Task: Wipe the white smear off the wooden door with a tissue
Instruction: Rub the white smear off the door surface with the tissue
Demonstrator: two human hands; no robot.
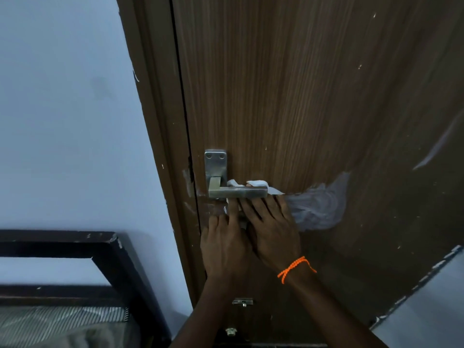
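Fingers of both hands lie fairly straight and flat against the wooden door [288,84], just under the metal lever handle [237,192] — the right hand [272,229] overlapping the left hand [224,247], pressing the white tissue [256,184] to the wood rather than curling round it. Bits of tissue show above the lever and between the fingers.

Judging by the surface, the job looks only partly done: a broad white smear [319,207] spreads just right of the right hand, a fainter streak [437,146] runs further right, and pale marks sit on the door's edge beside the handle plate.

That lever juts out directly over the hands — it would likely hamper upward strokes. An orange thread bracelet [293,268] circles the right wrist; a dark bed frame [108,249] stands at lower left against the pale wall [70,121].
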